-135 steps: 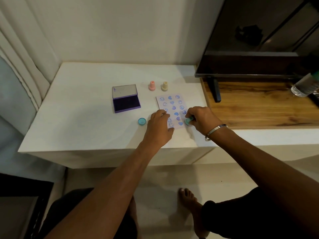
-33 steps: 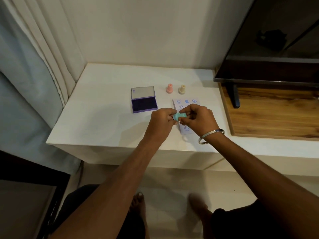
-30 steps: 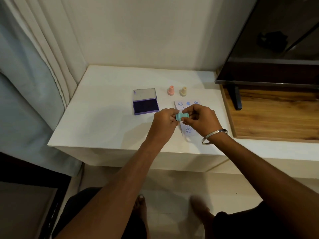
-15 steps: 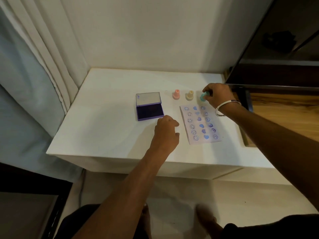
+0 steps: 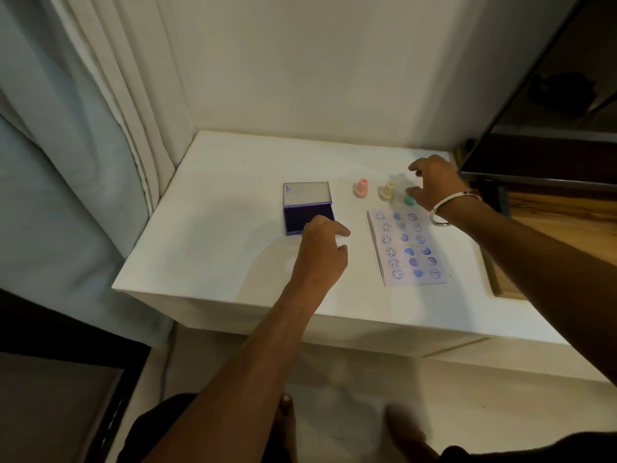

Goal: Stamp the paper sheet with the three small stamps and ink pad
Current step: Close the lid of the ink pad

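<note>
The paper sheet lies on the white table, covered with three columns of blue prints. Behind it stand three small stamps in a row: pink, cream and teal. My right hand hovers just over the teal stamp with fingers spread, holding nothing. The purple ink pad sits open to the left. My left hand rests by the pad's front right corner, fingers loosely curled and empty.
A dark screen stands on a wooden shelf at the right. Curtains hang at the left and a wall rises behind the table. The table's front edge is close to my legs.
My right hand carried the teal stamp from the sheet to the back row beside the cream stamp and let it go. My left hand moved off the sheet toward the ink pad.
</note>
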